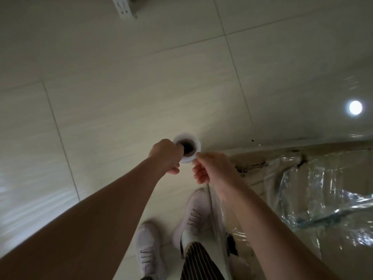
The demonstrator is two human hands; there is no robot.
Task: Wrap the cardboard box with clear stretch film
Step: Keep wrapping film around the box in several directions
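Observation:
A white stretch film roll [195, 140] is held upright and seen end-on, its dark core hole facing me. My left hand [166, 155] grips it on the left, with fingers hooked into the core. My right hand [212, 167] touches the roll's right side and pinches the film. A clear film sheet [217, 217] runs down from my right hand toward the cardboard box [268, 158] at the right. Crinkled, shiny film covers the box's top and side.
Pale floor tiles [121, 98] spread out to the left and ahead. My two white shoes [148, 249] stand just left of the box. A white metal bracket [124, 7] lies at the top. A lamp reflection [355, 107] glares on the film at right.

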